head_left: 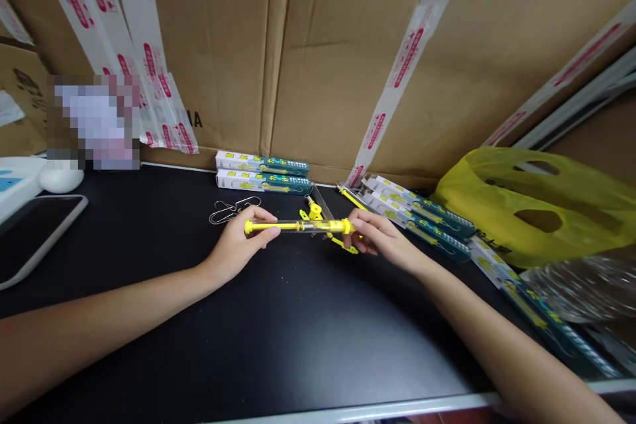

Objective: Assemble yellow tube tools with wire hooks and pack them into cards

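Broad brown cardboard [328, 79] strapped with red-printed tape backs a black tabletop [278, 344]. Far to the left of the fingers lies a smartphone [40, 235] in a pale case. Thin metal wire hooks [231, 209] rest just beyond the left fingers. The left hand [241, 238] has its thumb and forefinger clamped on the left end of a clear tubular spring scale [298, 226] with yellow fittings, which spans level between both hands, above the table. Behind the left fingertips, two spring-scale boxes [263, 172] lie one behind the other against the cardboard. Loose yellow plastic parts [314, 211] sit just past the tube, between the hands. The right hand [380, 238] has its thumb and fingertips closed around the yellow right end. Beyond those fingers lies a yellow rod with a spring [352, 196]; to their right, more printed boxes [422, 215], then a yellow plastic bag [477, 199] and crinkled clear plastic [581, 285].
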The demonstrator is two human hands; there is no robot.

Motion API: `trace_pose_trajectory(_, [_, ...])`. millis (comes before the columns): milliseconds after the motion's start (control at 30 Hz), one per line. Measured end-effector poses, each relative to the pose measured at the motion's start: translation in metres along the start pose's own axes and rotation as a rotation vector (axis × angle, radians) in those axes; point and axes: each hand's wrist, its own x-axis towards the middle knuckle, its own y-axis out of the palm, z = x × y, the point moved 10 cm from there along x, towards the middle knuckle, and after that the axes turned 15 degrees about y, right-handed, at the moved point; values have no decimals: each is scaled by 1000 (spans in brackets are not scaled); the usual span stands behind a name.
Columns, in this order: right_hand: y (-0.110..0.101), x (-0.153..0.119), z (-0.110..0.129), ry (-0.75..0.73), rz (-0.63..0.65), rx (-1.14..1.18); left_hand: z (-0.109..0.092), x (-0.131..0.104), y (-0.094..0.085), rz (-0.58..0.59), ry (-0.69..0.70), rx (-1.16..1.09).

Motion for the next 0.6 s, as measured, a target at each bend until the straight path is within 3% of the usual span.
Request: trace_pose_trajectory(600, [1, 1, -3, 24, 5, 26, -1, 0, 0, 7, 16, 6])
